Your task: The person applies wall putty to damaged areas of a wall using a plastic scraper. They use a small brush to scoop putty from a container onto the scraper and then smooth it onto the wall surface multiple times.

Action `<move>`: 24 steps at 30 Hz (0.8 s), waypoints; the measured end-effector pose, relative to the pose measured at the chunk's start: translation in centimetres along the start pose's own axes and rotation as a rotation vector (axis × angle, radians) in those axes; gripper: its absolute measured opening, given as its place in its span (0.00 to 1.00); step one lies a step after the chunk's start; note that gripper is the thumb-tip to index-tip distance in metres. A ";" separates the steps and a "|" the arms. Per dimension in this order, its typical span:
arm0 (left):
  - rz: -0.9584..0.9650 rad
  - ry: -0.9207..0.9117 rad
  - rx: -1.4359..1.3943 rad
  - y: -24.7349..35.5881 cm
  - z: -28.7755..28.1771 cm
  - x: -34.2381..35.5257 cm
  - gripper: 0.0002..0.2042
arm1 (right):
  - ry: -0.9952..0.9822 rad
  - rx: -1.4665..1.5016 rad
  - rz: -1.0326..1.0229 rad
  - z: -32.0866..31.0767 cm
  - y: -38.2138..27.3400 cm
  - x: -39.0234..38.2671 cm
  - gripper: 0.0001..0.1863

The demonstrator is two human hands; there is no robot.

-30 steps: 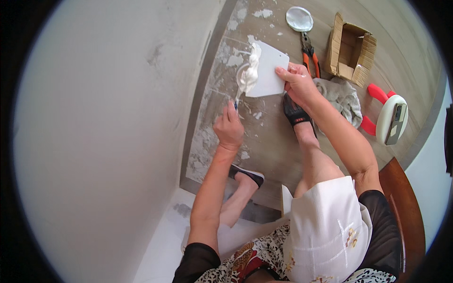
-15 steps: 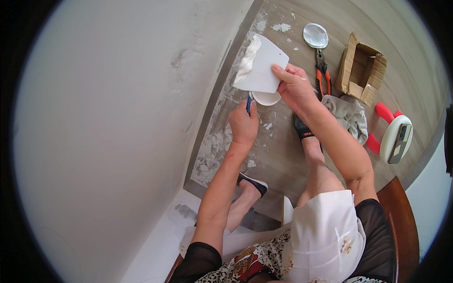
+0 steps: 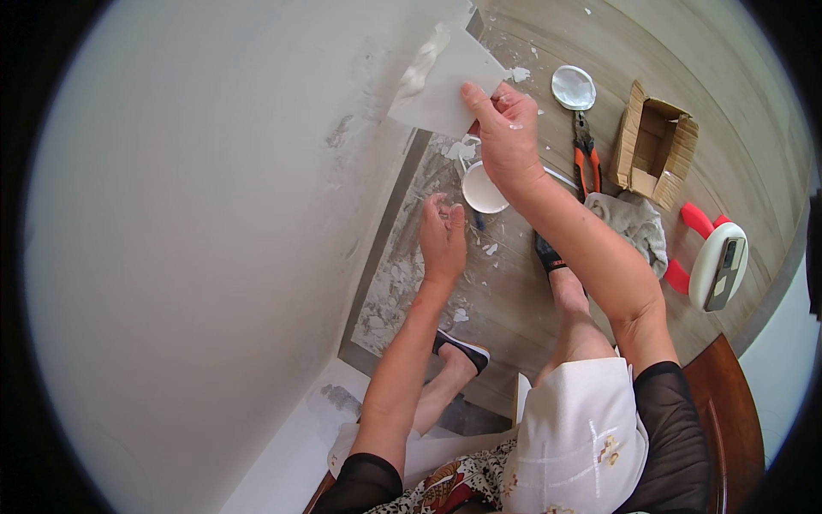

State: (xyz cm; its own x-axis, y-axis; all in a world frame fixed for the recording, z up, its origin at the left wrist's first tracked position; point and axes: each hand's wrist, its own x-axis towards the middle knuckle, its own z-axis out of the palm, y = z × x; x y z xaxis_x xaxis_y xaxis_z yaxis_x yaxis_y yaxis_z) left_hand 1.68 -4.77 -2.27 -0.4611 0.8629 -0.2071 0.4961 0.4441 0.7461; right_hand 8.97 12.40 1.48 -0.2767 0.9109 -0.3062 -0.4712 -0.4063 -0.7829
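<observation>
Stretching across the left side, the wall (image 3: 188,257) is marked by grey patches. Over it, whether touching or apart cannot be told, a scraper (image 3: 454,86) is held up, with white paste (image 3: 421,67) carried along its left edge. The opposite edge is gripped, so the fingers are presumably kept clear of the paste. Below, the left hand (image 3: 443,242) is held empty, its thumb and fingertips parted and loosely curled, near a white bowl (image 3: 485,190) set on the floor (image 3: 514,300) within easy reach. A blue handle (image 3: 479,222) is seen just below the bowl. By the right hand (image 3: 511,141) the scraper is pinched, thumb above and fingers beneath, likely so that the plate is kept steady. Farther right, a disc (image 3: 574,87) is placed at the tip of the pliers (image 3: 584,150); a cloth (image 3: 632,224) is crumpled beside their handles, and a box (image 3: 635,141) is left open. At far right, a phone (image 3: 724,274) is rested on a white-and-red stand (image 3: 704,267), probably to be kept off the floor.
</observation>
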 end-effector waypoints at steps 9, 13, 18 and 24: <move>-0.904 -0.030 -0.916 -2.1 1.6 -1.2 0.38 | 0.119 -0.229 -0.206 1.3 -0.1 -0.1 0.12; -0.853 0.107 -0.797 -3.2 3.5 -1.1 0.30 | 0.102 -0.310 -0.208 0.1 0.2 1.0 0.10; -0.428 0.294 -0.455 -7.4 5.8 -2.8 0.23 | 0.135 -0.100 -0.161 1.0 -1.6 0.0 0.09; -0.366 0.095 0.290 -4.4 8.5 -2.4 0.22 | 0.075 -0.028 -0.110 0.4 -0.3 -0.4 0.09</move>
State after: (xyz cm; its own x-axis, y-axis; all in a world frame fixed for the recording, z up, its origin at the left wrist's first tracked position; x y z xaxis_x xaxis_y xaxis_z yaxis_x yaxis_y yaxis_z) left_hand 6.88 -6.69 -10.45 -0.7024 0.6171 -0.3546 0.4672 0.7756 0.4245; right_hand 8.87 12.16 2.05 -0.1611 0.9531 -0.2563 -0.4713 -0.3025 -0.8285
